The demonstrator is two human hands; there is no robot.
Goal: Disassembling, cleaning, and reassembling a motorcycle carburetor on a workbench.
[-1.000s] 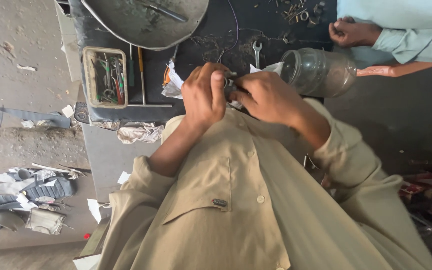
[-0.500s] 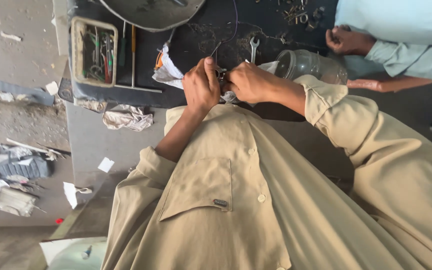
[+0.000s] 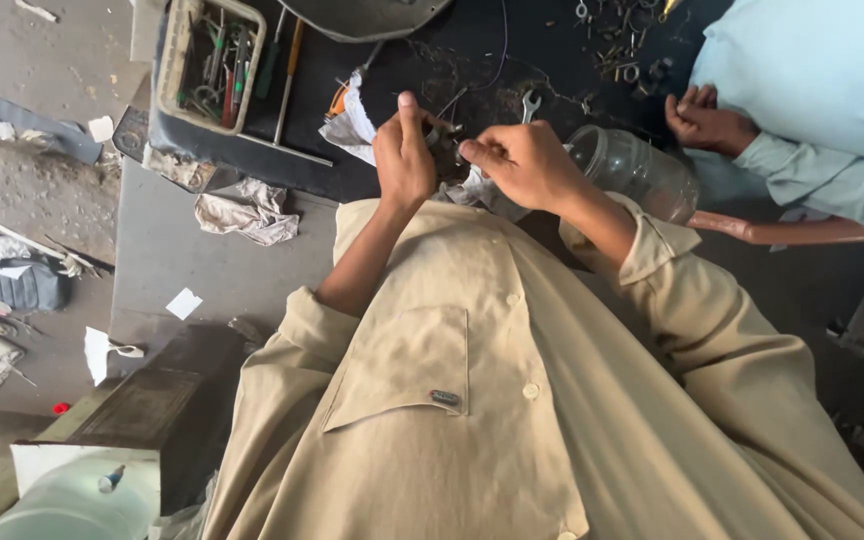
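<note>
A tool tray point(image 3: 174, 62) sits at the far left of the dark workbench point(image 3: 282, 160). The left hand point(image 3: 404, 160) pinches a small dark part point(image 3: 444, 135) steady above the bench, while the right hand point(image 3: 522, 165) grips its other side; the fingers hide the part's shape. A clear jar point(image 3: 637, 172) lies beside them.

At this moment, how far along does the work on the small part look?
Both hands are mid-work: the left hand and right hand pinch a small dark part over the dark worktop. A spanner and loose hardware lie out. What is finished or left cannot be told.
</note>
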